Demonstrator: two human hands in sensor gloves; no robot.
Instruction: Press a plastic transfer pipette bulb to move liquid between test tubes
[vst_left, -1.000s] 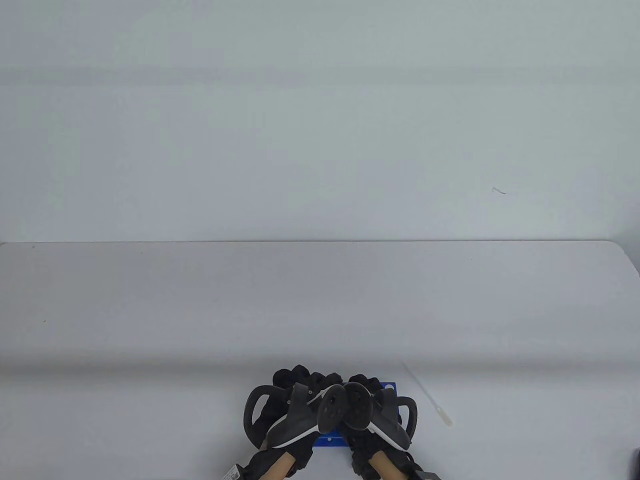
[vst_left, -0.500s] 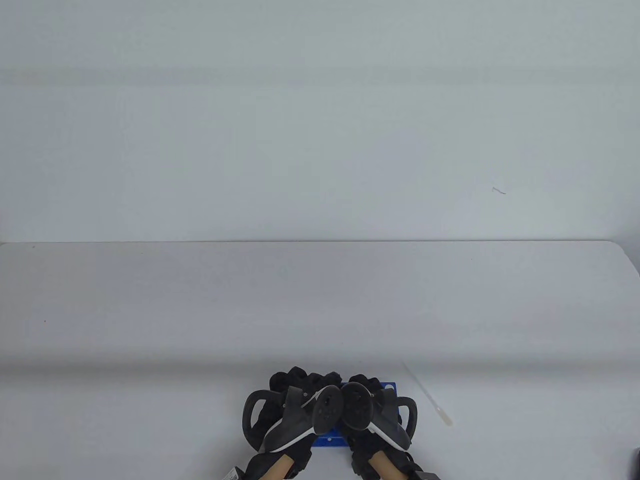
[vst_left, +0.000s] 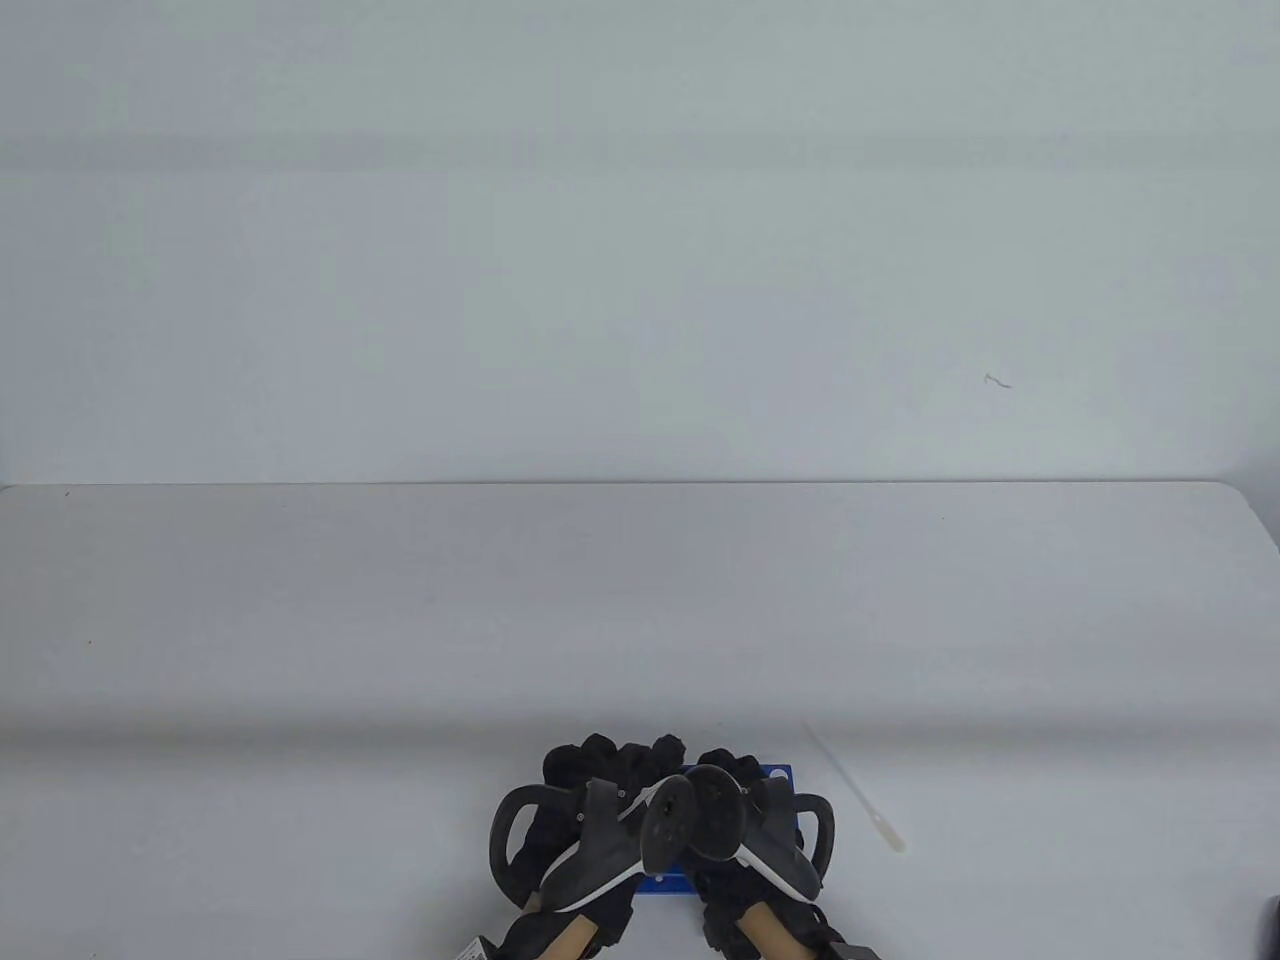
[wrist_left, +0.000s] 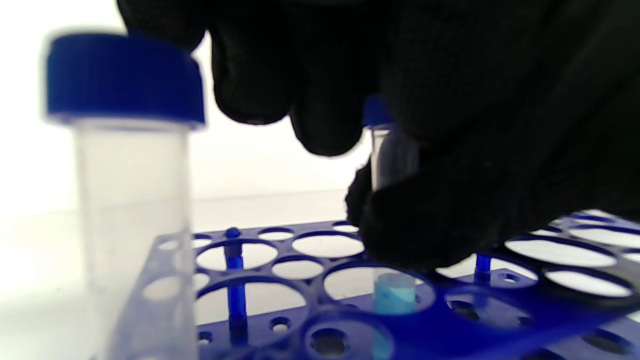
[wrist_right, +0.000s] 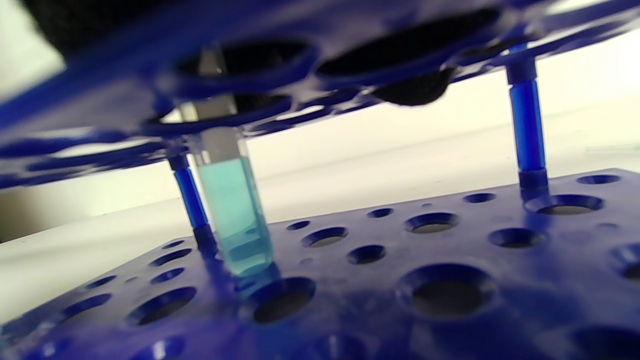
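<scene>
A blue test tube rack (vst_left: 776, 773) stands at the table's near edge, mostly hidden under both hands. My left hand (vst_left: 610, 757) is over its left part. In the left wrist view its fingers (wrist_left: 320, 100) close around a blue-capped tube (wrist_left: 392, 155) that stands in the rack (wrist_left: 500, 310) and holds turquoise liquid (wrist_left: 395, 292). A second blue-capped tube (wrist_left: 130, 165), clear, stands at the rack's left corner. My right hand (vst_left: 728, 766) is over the rack's right part; its glove (wrist_right: 415, 92) shows through the top plate's holes. The liquid tube (wrist_right: 232, 215) hangs below that plate. The plastic pipette (vst_left: 853, 790) lies on the table, untouched.
The pipette lies slantwise just right of the rack, bulb end nearest me. The white table (vst_left: 400, 620) ends at a pale wall behind. A dark object (vst_left: 1272, 925) sits at the bottom right edge.
My left hand has shifted slightly over the rack, its tracker tilting a little. The right hand, the rack and the pipette have not moved.
</scene>
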